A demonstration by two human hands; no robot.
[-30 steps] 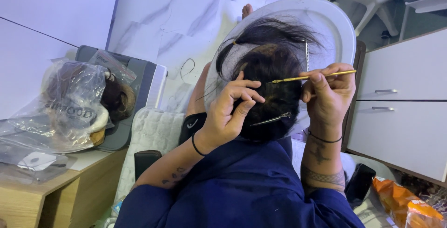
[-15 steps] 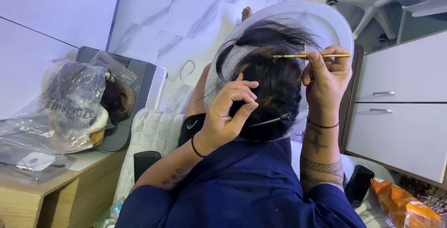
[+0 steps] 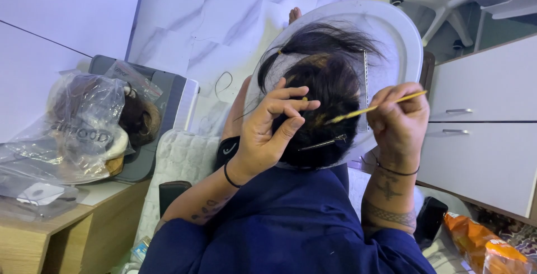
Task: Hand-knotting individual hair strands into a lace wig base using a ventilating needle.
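A thin yellow rat-tail comb handle (image 3: 376,108) is pinched between the thumb and curled fingers of the right hand (image 3: 398,124), and its tip is now tilted down into the dark hair of the seated person's head (image 3: 323,111); half a second ago it was held level above the crown. The left hand (image 3: 272,128) is laid against the left side of the hair, its fingers loosely bent and a small strand nipped between thumb and forefinger, much as before. A slim metal hair clip (image 3: 323,143) is seen fastened low in the hair, just beneath the comb's tip. The head is framed by a white oval basin rim (image 3: 405,39). To the left, a crumpled clear plastic bag (image 3: 78,131) is left on a pale wooden table (image 3: 84,223), unchanged in place.
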